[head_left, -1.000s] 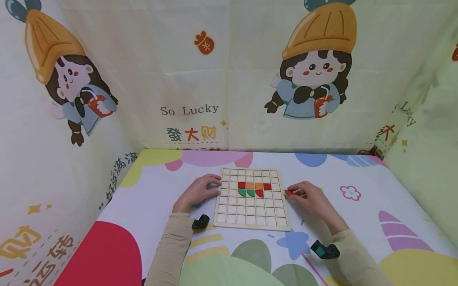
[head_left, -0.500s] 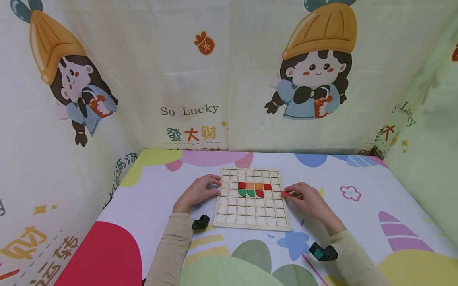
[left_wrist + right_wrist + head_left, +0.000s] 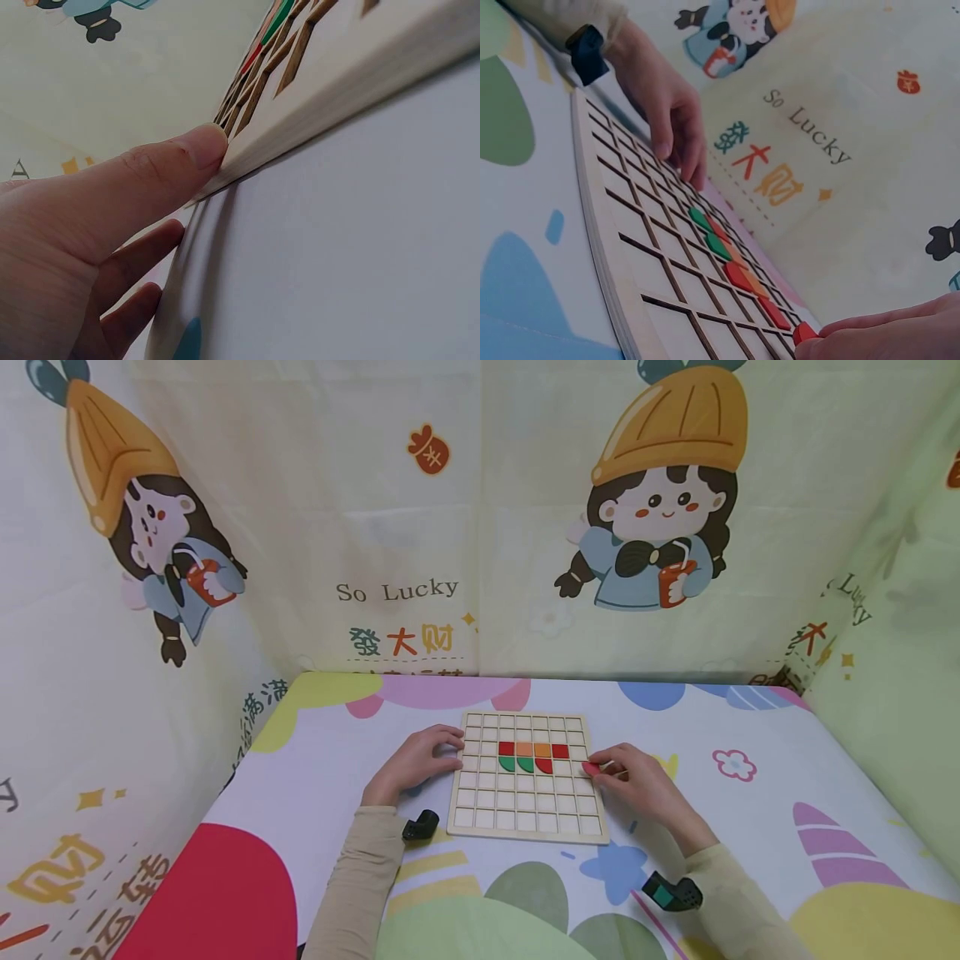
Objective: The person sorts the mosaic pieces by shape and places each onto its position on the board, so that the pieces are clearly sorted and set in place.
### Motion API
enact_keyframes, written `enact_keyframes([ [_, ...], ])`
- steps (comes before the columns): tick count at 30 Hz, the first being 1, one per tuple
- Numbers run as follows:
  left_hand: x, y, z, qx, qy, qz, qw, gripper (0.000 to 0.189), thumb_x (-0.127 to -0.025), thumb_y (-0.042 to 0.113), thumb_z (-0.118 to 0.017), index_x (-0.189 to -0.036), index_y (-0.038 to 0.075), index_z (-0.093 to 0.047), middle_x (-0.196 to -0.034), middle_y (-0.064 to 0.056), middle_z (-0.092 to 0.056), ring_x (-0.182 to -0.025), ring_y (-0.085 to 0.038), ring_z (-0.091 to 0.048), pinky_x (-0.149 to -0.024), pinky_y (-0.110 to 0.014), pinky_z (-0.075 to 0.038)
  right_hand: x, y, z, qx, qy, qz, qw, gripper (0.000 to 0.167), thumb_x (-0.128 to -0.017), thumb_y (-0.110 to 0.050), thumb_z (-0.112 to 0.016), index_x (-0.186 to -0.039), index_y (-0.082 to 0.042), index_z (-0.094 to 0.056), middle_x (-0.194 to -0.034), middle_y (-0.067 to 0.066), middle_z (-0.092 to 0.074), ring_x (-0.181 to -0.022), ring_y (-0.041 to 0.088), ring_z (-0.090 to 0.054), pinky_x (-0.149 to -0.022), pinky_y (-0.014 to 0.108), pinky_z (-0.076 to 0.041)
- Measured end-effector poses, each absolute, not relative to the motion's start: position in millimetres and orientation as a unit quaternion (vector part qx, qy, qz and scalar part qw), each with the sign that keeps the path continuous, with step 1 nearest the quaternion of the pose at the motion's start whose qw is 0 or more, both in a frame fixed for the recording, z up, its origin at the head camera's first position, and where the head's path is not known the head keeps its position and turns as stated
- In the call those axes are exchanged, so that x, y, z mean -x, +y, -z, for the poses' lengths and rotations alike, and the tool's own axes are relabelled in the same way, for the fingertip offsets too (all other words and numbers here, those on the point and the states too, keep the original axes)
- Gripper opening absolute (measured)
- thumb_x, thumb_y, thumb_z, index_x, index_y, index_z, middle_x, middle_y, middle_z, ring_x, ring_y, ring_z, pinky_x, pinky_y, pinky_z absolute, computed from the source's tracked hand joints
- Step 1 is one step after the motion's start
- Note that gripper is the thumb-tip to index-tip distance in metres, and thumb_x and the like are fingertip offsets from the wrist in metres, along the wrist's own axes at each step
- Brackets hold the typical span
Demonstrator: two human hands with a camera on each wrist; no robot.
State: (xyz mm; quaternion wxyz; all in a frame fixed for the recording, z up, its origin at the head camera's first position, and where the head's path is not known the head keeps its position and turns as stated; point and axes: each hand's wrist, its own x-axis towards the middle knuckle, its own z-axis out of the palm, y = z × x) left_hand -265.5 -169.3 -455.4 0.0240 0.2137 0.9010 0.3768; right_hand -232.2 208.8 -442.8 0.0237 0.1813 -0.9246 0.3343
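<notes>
A light wooden grid board [image 3: 495, 820] lies flat on the table, divided into small square cells. Its upper rows hold red squares [image 3: 560, 752], orange squares [image 3: 533, 749], green quarter-round tiles [image 3: 507, 764] and a red quarter-round tile [image 3: 544, 767]. At the board's left edge rests my left hand [image 3: 420, 760]; in the left wrist view its thumb [image 3: 187, 150] touches the wooden rim, fingers loosely extended. Over the right edge, my right hand [image 3: 641, 777] pinches a red tile [image 3: 591, 768] between thumb and fingertips. In the right wrist view that tile [image 3: 804, 332] is partly hidden by the hand.
A patterned cloth [image 3: 360, 727] with coloured shapes covers the table. Behind and at both sides hang cream curtains [image 3: 525, 527] printed with cartoon figures. A black wrist camera [image 3: 422, 827] sits on the left sleeve and another camera [image 3: 672, 891] on the right.
My right hand has moved a little left with the red tile, from beside the board to over its right edge. The left hand and the board stay in place.
</notes>
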Motion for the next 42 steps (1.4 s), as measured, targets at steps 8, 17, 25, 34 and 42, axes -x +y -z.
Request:
enact_keyframes([
  [8,266,-170,455,-0.208,0.902,-0.377,0.03,0.027,-0.085,0.017,-0.077,-0.11,0.008,-0.071,-0.131,-0.003,-0.06,-0.129,-0.023,-0.049,-0.112,-0.04,-0.037,233,205,444,-0.182,-0.923,-0.34,0.019,0.023,-0.086,-0.012,-0.075,-0.108,-0.009,-0.072,-0.102,0.005,-0.063,-0.087,0.018,-0.064,-0.077,0.033,-0.057],
  [17,265,-170,456,-0.207,0.901,-0.381,0.031,0.027,-0.085,0.017,-0.077,-0.11,0.008,-0.071,-0.132,-0.003,-0.059,-0.129,-0.023,-0.049,-0.111,-0.04,-0.037,235,197,443,-0.176,-0.918,-0.354,0.02,0.024,-0.086,-0.01,-0.075,-0.108,-0.005,-0.071,-0.102,0.008,-0.063,-0.086,0.02,-0.065,-0.077,0.036,-0.059],
  [25,266,-170,457,-0.211,0.902,-0.376,0.03,0.028,-0.085,0.017,-0.077,-0.111,0.008,-0.071,-0.131,-0.003,-0.059,-0.128,-0.022,-0.05,-0.111,-0.04,-0.037,237,190,441,-0.175,-0.923,-0.341,0.036,0.025,-0.086,-0.014,-0.075,-0.109,-0.005,-0.071,-0.104,0.01,-0.063,-0.086,0.021,-0.064,-0.076,0.038,-0.058],
  [34,266,-170,456,-0.211,0.902,-0.376,0.032,0.027,-0.085,0.017,-0.077,-0.11,0.008,-0.071,-0.132,-0.003,-0.059,-0.129,-0.023,-0.049,-0.112,-0.04,-0.036,240,185,440,-0.163,-0.923,-0.347,0.029,0.027,-0.086,-0.015,-0.076,-0.111,-0.005,-0.071,-0.104,0.01,-0.062,-0.085,0.02,-0.062,-0.074,0.033,-0.057],
  [42,265,-169,455,-0.207,0.901,-0.379,0.036,0.026,-0.085,0.017,-0.077,-0.11,0.008,-0.071,-0.132,-0.003,-0.059,-0.129,-0.023,-0.049,-0.111,-0.041,-0.037,241,179,441,-0.155,-0.924,-0.35,0.014,0.026,-0.087,-0.013,-0.074,-0.111,-0.004,-0.071,-0.106,0.011,-0.062,-0.087,0.02,-0.063,-0.078,0.037,-0.058],
])
